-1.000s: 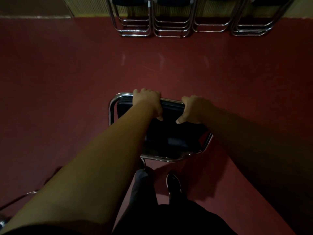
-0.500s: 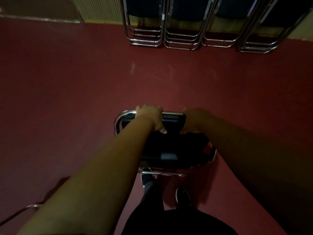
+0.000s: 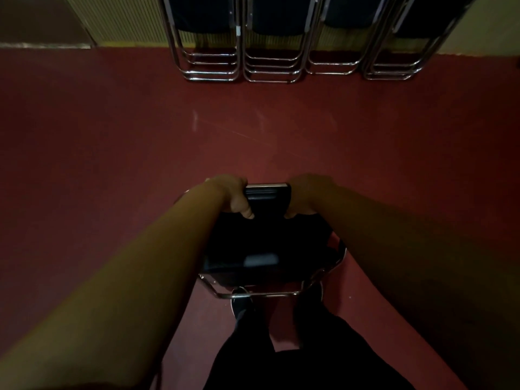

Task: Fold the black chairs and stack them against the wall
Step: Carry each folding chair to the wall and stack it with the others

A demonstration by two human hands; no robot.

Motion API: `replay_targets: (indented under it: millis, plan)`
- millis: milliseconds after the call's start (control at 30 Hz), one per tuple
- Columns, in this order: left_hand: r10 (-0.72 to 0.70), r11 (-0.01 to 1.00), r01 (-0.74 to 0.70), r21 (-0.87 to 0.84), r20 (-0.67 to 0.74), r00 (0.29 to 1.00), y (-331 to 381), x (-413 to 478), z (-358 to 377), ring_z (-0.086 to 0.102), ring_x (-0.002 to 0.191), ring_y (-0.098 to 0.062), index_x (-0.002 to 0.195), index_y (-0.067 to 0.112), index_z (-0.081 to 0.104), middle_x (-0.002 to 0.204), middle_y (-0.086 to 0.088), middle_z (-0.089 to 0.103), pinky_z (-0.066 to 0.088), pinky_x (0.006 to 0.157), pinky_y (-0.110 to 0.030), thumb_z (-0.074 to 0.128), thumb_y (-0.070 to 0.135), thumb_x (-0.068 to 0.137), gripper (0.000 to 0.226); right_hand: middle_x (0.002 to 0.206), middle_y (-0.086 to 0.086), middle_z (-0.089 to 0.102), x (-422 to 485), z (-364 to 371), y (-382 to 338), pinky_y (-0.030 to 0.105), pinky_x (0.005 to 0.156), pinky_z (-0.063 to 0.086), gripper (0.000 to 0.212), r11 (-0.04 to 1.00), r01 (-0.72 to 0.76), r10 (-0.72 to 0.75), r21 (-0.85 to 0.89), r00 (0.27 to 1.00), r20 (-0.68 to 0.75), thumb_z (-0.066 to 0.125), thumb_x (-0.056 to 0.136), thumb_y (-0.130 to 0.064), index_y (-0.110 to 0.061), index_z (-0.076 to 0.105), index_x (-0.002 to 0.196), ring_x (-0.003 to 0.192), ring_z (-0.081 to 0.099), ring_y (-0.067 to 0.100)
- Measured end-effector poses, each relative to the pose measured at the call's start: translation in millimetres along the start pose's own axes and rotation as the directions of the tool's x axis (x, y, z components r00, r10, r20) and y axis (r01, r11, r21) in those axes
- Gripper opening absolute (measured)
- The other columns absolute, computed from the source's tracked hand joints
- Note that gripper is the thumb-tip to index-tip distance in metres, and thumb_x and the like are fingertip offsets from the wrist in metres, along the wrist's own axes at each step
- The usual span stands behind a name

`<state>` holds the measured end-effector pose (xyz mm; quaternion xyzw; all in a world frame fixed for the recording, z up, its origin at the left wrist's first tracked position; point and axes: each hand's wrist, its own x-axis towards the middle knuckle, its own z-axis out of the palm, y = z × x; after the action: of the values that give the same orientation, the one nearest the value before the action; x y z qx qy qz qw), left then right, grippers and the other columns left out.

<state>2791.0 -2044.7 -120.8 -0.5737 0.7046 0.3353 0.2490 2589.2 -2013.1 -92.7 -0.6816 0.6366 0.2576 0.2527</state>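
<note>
A black folding chair [image 3: 261, 243] with a chrome tube frame hangs in front of me, seen from above. My left hand [image 3: 233, 195] grips the top edge of its backrest on the left. Gripping the same edge on the right is my right hand [image 3: 305, 197]. The chair's lower chrome bar [image 3: 261, 295] sits just above my shoes. Against the far wall lean several folded black chairs [image 3: 270, 32] in side-by-side stacks, their chrome feet on the floor.
Dark red floor [image 3: 140, 164] stretches between me and the stacks. A ribbed pale wall panel [image 3: 121, 21] lies behind the chairs, with a darker recess [image 3: 36, 21] at the far left. My legs and shoes [image 3: 242, 305] are below the chair.
I have walked toward the wall with the chair in both hands; the stacked chairs appear nearer and lower in view. The chair has turned squarer to me.
</note>
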Motion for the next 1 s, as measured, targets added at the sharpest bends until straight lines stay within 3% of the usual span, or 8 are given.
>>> replay_targets:
  millis: [133,233,333,500,600,733,1000]
  plan:
    - [-0.004,1.0,0.005,-0.015,0.051,0.999,20,11,-4,0.05,0.14,-0.036,0.161,0.015,0.032,0.158,-0.013,0.048,0.046,0.113,-0.048,0.092,0.054,0.07,0.116,0.123,0.002,0.067,1,0,22,0.04,0.083,0.053,0.081,1.0,-0.001,0.002,0.029,1.0,-0.02,0.09,0.061,-0.059,-0.028,0.059,0.129,0.106,0.065,0.029]
    - [-0.001,1.0,0.001,0.009,0.075,0.997,43,20,-10,0.051,0.139,-0.036,0.159,0.012,0.035,0.157,-0.013,0.049,0.047,0.11,-0.042,0.093,0.055,0.069,0.116,0.129,0.004,0.065,5,4,47,0.042,0.085,0.053,0.088,0.999,0.013,-0.012,0.045,1.0,-0.029,0.09,0.064,-0.059,-0.026,0.051,0.136,0.111,0.064,0.03]
    - [-0.045,0.998,0.042,0.036,0.09,0.995,61,30,-17,0.054,0.135,-0.035,0.153,0.011,0.041,0.153,-0.014,0.052,0.047,0.11,-0.045,0.095,0.058,0.064,0.114,0.135,0.007,0.061,13,3,67,0.039,0.084,0.052,0.09,0.995,0.047,-0.049,0.089,0.999,0.021,0.089,0.07,-0.06,-0.022,0.048,0.141,0.115,0.062,0.031]
    - [-0.157,0.987,0.152,0.05,0.112,0.981,81,46,-31,0.057,0.129,-0.032,0.147,0.018,0.049,0.146,-0.006,0.057,0.048,0.109,-0.045,0.096,0.057,0.06,0.106,0.113,0.003,0.064,30,-9,91,0.037,0.08,0.059,0.072,0.98,0.167,-0.171,0.108,0.985,0.027,0.087,0.072,-0.062,-0.021,0.059,0.124,0.093,0.063,0.023]
    - [-0.171,0.983,0.166,0.075,0.066,0.983,105,58,-49,0.061,0.122,-0.03,0.136,0.027,0.056,0.134,0.0,0.065,0.047,0.108,-0.048,0.095,0.061,0.051,0.1,0.108,0.002,0.061,39,-19,124,0.034,0.071,0.056,0.074,0.966,0.222,-0.221,0.13,0.975,-0.023,0.085,0.073,-0.064,-0.018,0.059,0.125,0.088,0.06,0.022]
    - [-0.135,0.985,0.135,0.105,-0.005,0.991,164,79,-81,0.058,0.128,-0.03,0.134,0.031,0.058,0.131,0.003,0.066,0.033,0.105,-0.049,0.093,0.059,0.057,0.089,0.11,0.004,0.062,52,-42,187,0.034,0.073,0.056,0.078,0.97,0.204,-0.202,0.13,0.979,-0.028,0.083,0.072,-0.069,-0.017,0.059,0.125,0.089,0.06,0.023]
    - [-0.03,0.992,0.046,0.119,-0.139,0.99,289,126,-153,0.058,0.128,-0.029,0.133,0.031,0.058,0.129,0.002,0.067,0.031,0.11,-0.048,0.093,0.057,0.063,0.082,0.104,-0.002,0.055,74,-107,319,0.037,0.077,0.055,0.077,0.983,0.12,-0.101,0.14,0.985,-0.138,0.085,0.07,-0.068,-0.022,0.054,0.123,0.093,0.06,0.023]
